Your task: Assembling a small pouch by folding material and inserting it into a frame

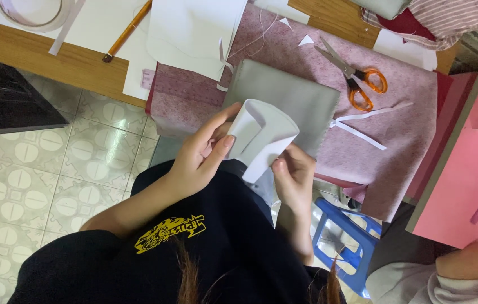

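While my left hand [202,155] and right hand [292,174] both pinch a curled white paper piece [261,135] between them, grey fabric [301,101] lies just beyond at twelve o'clock on pink cloth [402,124], orange-handled scissors [357,79] at one o'clock.

I see open pink cloth [402,121] between the scissors [357,81] and the white strips [363,126]; grey fabric [295,95] and paper sheets [194,34] crowd the desk [42,59] further left.
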